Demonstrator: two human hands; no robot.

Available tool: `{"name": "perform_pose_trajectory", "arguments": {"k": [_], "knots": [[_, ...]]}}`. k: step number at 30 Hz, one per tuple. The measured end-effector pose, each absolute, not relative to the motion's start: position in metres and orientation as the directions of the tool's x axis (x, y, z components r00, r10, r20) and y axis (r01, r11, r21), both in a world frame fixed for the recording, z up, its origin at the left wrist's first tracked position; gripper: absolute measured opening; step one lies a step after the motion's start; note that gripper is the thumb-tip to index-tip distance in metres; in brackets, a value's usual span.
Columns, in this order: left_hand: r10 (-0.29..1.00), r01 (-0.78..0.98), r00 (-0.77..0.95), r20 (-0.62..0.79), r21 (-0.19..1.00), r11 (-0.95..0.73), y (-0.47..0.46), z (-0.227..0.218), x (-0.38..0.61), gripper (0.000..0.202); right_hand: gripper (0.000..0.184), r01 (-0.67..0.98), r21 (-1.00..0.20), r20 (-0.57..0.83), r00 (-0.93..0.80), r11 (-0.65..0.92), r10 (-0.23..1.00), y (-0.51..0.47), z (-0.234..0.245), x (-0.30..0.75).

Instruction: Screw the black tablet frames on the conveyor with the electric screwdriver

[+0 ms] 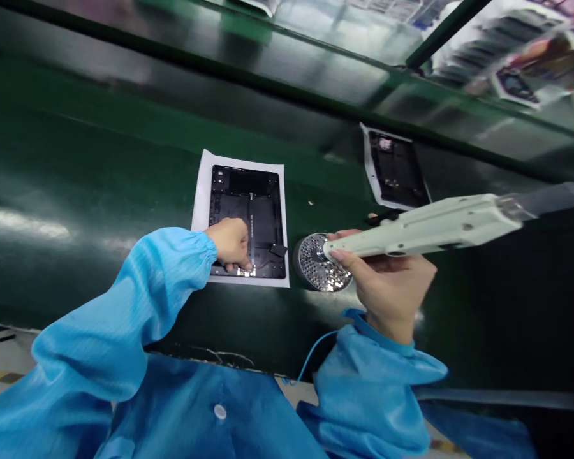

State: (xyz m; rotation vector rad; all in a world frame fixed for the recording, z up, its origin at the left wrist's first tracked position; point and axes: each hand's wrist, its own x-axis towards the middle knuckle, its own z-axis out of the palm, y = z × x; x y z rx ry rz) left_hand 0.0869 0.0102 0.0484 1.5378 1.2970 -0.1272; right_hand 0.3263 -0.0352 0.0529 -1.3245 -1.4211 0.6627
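A black tablet back panel [253,210] lies on a white sheet [201,191] on the green belt. My left hand [230,243] rests on the panel's lower left part, its fingers curled down and pressing near the bottom edge. My right hand [387,287] grips a pale electric screwdriver [435,226], whose tip points into a round metal screw dish [318,262] standing just right of the sheet.
A second black panel [396,169] on its own white sheet lies further along the green conveyor belt [100,178] to the right. Glossy green rails run across the back. The belt's near edge is close to my blue coat.
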Motion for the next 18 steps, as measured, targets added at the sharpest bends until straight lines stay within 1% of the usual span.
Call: {"name": "perform_pose_trajectory", "arguments": {"k": [7,18], "knots": [[0.651,0.770,0.393,-0.649,0.619,0.152,0.0106,0.0481,0.0856,0.021,0.024,0.339,-0.896,0.355,0.159,0.287,0.921,-0.0278,0.0522,0.3224],[0.657,0.767,0.403,-0.637,0.627,0.138,0.0103,0.0435,0.0841,0.022,0.023,0.329,-0.905,0.337,0.159,0.272,0.928,-0.0256,0.0502,0.3195]]}}
